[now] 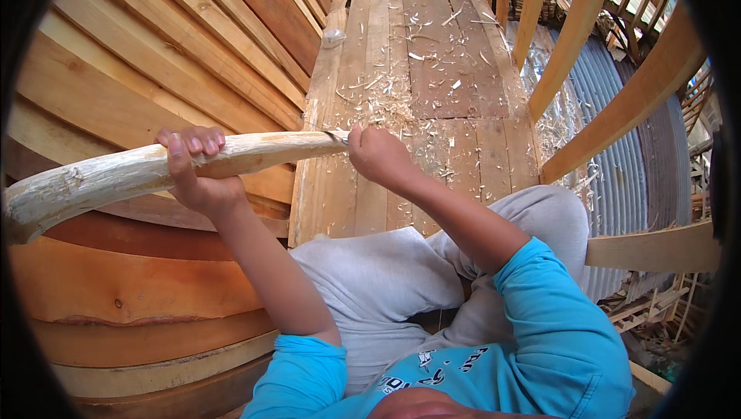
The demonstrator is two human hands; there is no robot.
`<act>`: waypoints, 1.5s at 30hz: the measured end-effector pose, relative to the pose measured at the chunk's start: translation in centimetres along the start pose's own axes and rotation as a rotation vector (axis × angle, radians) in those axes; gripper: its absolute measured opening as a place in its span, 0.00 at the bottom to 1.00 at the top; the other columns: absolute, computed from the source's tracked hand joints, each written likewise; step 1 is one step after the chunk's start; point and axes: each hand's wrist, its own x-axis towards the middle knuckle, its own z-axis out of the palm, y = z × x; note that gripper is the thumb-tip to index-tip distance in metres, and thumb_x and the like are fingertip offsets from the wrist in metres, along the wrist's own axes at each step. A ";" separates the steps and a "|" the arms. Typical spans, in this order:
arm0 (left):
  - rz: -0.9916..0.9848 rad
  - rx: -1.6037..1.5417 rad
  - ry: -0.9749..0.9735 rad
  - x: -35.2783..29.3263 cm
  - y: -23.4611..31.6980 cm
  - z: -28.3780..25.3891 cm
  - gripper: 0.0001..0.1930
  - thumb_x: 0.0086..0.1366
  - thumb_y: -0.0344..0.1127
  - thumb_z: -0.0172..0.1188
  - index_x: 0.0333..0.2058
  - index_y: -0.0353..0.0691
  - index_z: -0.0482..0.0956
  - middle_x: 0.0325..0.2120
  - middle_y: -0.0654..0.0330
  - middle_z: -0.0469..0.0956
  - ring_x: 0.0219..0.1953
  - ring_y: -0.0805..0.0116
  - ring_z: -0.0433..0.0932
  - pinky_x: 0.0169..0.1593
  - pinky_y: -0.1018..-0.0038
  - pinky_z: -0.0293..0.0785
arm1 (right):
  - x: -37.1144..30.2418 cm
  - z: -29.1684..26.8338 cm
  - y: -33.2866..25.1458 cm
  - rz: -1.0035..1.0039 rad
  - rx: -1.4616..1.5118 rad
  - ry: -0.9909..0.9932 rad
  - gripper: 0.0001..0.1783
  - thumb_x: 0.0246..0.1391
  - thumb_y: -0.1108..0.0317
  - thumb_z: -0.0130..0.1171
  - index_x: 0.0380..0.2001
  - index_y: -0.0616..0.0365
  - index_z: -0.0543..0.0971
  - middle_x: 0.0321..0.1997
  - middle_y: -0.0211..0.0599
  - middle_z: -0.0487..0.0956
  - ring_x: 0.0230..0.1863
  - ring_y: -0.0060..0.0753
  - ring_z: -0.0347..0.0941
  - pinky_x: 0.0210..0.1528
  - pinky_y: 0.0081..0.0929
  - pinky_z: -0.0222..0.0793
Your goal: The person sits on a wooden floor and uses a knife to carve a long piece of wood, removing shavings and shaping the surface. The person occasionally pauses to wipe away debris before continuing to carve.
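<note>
A pale, peeled wooden pole [139, 168], slightly curved, runs from the left rim to the middle, thicker at its left end and tapering to the right. Partway along it, my left hand [197, 168] is closed round the wood, thumb and fingers wrapped over it. At the thin end, my right hand [378, 155] is a closed fist. A small dark blade [333, 136] shows between that fist and the wood, lying across the tip; its handle is hidden in my fingers.
I sit on a plank floor [378, 211] strewn with wood shavings [390, 103]. Overlapping boards [147, 280] rise along the left. Curved wooden ribs [625, 110] line the right, with corrugated metal sheets [610, 141] beyond them. A small clear container [333, 37] lies farther up.
</note>
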 end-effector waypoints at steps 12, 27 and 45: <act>0.033 -0.054 -0.041 -0.1 0.6 -3.8 0.10 0.62 0.39 0.59 0.30 0.49 0.64 0.20 0.70 0.66 0.21 0.77 0.66 0.32 0.75 0.66 | 1.5 3.0 1.4 0.043 -0.053 0.037 0.32 0.65 0.54 0.32 0.26 0.67 0.80 0.29 0.62 0.79 0.34 0.62 0.78 0.40 0.56 0.72; 0.052 -0.057 -0.087 -0.2 0.5 -4.0 0.10 0.63 0.40 0.58 0.30 0.47 0.65 0.20 0.69 0.66 0.21 0.78 0.66 0.30 0.76 0.65 | 4.9 4.4 8.6 0.001 -0.154 0.132 0.30 0.64 0.56 0.35 0.22 0.68 0.79 0.26 0.62 0.78 0.29 0.66 0.76 0.39 0.55 0.72; 0.090 -0.001 -0.065 -0.2 0.6 -5.0 0.10 0.65 0.41 0.56 0.31 0.47 0.65 0.22 0.69 0.66 0.21 0.78 0.66 0.30 0.75 0.65 | 4.3 5.3 4.8 -0.038 -0.042 0.099 0.34 0.65 0.54 0.34 0.18 0.71 0.78 0.24 0.67 0.76 0.30 0.67 0.76 0.39 0.57 0.71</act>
